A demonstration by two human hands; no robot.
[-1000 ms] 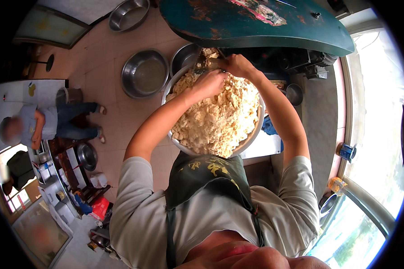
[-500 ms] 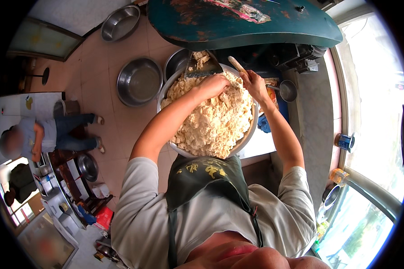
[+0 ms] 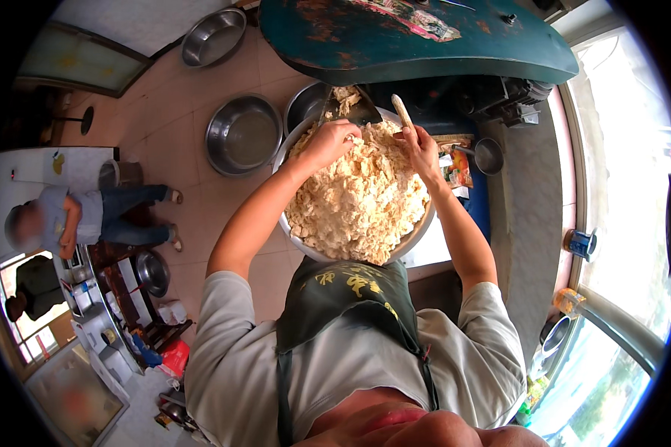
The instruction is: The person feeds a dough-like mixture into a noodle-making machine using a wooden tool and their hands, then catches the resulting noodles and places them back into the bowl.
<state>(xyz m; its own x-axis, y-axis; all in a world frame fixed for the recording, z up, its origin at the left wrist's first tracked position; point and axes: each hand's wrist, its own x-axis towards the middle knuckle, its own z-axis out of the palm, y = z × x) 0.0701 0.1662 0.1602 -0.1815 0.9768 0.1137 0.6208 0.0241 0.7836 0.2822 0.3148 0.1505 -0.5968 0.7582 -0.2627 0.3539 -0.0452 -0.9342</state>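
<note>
A large metal basin in front of me is heaped with crumbly pale dough. My left hand is over the far left part of the heap, its fingers curled in with a pale bit of dough at the tips. On the far right side, my right hand is closed around the lower end of a short floured wooden stick, which points up and away. Just beyond my left hand, a dark metal chute holds some dough pieces and overhangs the basin's far rim.
A worn green machine cover spans the far side. Steel basins stand on the tiled floor to the left, where another person stands. A small saucepan rests on the ledge beside the window at right.
My left hand has drawn back leftward, away from my right hand. The stick in my right hand stands a little more upright. The whole view has shifted slightly.
</note>
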